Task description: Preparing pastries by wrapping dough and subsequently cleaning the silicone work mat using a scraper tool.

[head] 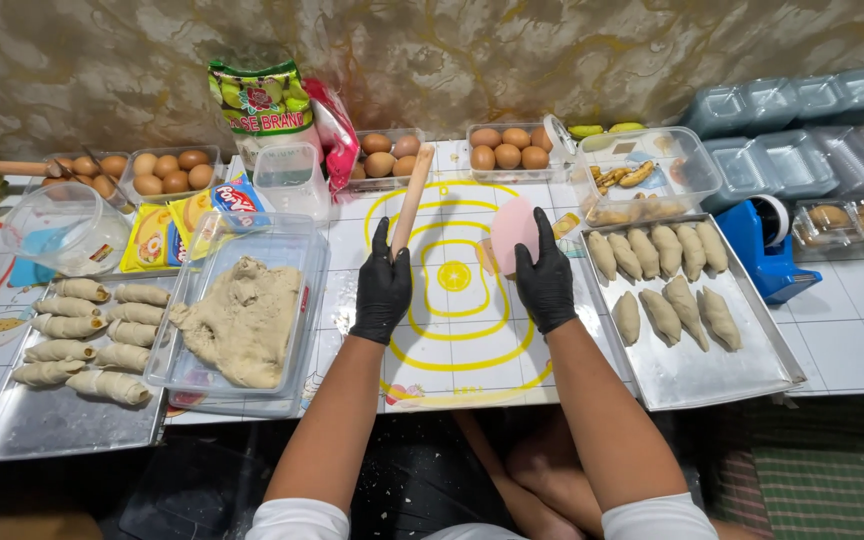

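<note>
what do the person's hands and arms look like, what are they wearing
Both the left hand and the right hand wear snug black disposable-type gloves that end at the wrist, with no markings visible on them. The forearms are bare below short white sleeves, whose edges show at the bottom of the head view on both arms. No watch, bands or jewellery can be seen.

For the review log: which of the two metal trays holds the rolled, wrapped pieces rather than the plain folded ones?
The metal tray at the left edge, beside the dough tub: its pieces are spiral-wrapped rolls. The right tray holds smooth folded pieces.
</note>
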